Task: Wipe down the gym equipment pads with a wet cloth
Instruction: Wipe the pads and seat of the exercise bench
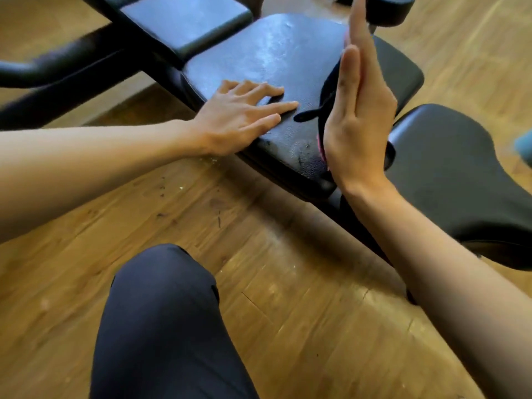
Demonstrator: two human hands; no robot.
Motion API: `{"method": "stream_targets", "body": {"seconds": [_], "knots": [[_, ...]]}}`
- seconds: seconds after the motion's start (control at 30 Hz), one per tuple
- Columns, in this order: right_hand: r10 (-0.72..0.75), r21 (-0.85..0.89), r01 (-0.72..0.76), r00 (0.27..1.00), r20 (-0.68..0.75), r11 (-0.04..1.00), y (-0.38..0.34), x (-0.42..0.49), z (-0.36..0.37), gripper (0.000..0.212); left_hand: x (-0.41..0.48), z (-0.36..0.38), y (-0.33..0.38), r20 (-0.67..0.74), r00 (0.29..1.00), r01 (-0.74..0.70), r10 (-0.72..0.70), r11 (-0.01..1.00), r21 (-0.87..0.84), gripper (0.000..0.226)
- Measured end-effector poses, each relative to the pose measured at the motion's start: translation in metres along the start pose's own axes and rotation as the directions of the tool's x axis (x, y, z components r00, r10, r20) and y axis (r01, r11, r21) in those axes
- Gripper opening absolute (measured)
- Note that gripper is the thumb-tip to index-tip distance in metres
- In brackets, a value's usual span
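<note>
**Head view**

1. Layout. The bench frame (86,70) carries several black pads: a far pad (187,21), a middle pad (288,47) and a near pad (449,174) at the right. A roller pad (388,7) shows at the top edge. The bench stands on a wood floor (201,220), and the person's knee (161,312) is in the foreground.

2. Progress. The far half of the middle pad shows a wet sheen, and the near pad looks dry. By this judgement the wiping is partly done.

3. Left hand (241,113). It lies flat on the near left corner of the middle pad. The fingers are straight and spread and hold nothing. It probably serves as a brace.

4. Right hand (359,122). It stands on edge over the right part of the middle pad. Its fingers (357,38) are straight and held together.

5. Wet cloth (326,99). It is dark with a pink edge. It lies against the hidden side of the right hand and touches the middle pad, with a tail trailing toward the left hand. Whether the thumb pins it cannot be told.

6. Handling.
   - The cloth is likely soft, limp and light, and will cling when damp.
   - Gather it under the flat palm rather than holding it by the loose tail, which would drag and fold.
   - The pad cover looks smooth and firm, scuffed near its front edge, and probably slick where wet.
</note>
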State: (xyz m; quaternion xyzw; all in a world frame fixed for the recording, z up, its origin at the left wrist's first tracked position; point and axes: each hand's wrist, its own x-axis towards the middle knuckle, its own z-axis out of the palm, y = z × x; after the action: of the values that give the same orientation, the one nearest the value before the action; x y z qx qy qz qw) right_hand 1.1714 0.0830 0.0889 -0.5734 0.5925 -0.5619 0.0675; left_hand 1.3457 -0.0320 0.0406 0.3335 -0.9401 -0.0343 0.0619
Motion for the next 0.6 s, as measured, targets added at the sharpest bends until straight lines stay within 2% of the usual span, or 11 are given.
{"method": "stream_targets", "body": {"seconds": [0.07,0.1,0.13,0.17,0.23,0.3,0.37,0.43,0.5,0.53,0.6], "knots": [[0.021,-0.119,0.006,0.974,0.224,0.993,0.008,0.004,0.003,0.066,-0.001,0.0,0.0,-0.011,1.0,-0.004,0.004,1.0,0.001,0.06],[0.051,-0.255,0.049,0.928,0.37,0.966,0.018,-0.004,0.0,0.079,-0.001,0.001,0.001,-0.022,1.0,-0.008,0.008,1.0,-0.003,0.06],[0.133,-0.413,0.09,0.867,0.48,0.906,0.028,-0.015,-0.006,0.081,-0.001,0.002,0.001,-0.038,0.999,-0.014,0.014,1.0,-0.001,0.059],[0.206,-0.527,0.128,0.824,0.528,0.84,0.038,-0.024,-0.013,0.07,-0.001,0.002,0.001,-0.052,0.999,-0.016,0.016,1.0,0.009,0.06],[0.292,-0.603,0.098,0.807,0.514,0.792,0.049,-0.031,-0.028,0.048,-0.001,0.003,0.0,-0.053,0.998,-0.012,0.014,1.0,0.026,0.063],[0.358,-0.569,-0.031,0.804,0.474,0.822,0.051,-0.018,-0.031,0.044,-0.001,0.002,-0.001,-0.056,0.998,-0.008,0.01,0.999,0.037,0.065],[0.371,-0.565,-0.029,0.783,0.5,0.824,0.055,-0.009,-0.023,0.045,0.001,-0.001,0.001,-0.045,0.999,-0.007,0.009,0.999,0.034,0.065],[0.262,-0.526,0.081,0.797,0.545,0.847,0.055,-0.02,-0.019,0.045,0.0,-0.001,0.005,-0.03,1.0,0.008,-0.008,1.0,0.018,0.065],[-0.008,-0.372,0.263,0.825,0.565,0.89,0.055,-0.046,-0.023,0.044,0.001,0.0,0.006,-0.045,0.999,0.028,-0.028,0.999,0.015,0.065],[-0.157,-0.309,0.397,0.797,0.583,0.864,0.058,-0.063,-0.027,0.042,-0.001,0.001,0.006,-0.052,0.998,0.042,-0.041,0.999,0.016,0.065],[-0.342,-0.298,0.625,0.696,0.632,0.722,0.069,-0.085,-0.035,0.039,-0.001,0.001,0.007,-0.054,0.996,0.076,-0.076,0.997,0.007,0.064]]}}
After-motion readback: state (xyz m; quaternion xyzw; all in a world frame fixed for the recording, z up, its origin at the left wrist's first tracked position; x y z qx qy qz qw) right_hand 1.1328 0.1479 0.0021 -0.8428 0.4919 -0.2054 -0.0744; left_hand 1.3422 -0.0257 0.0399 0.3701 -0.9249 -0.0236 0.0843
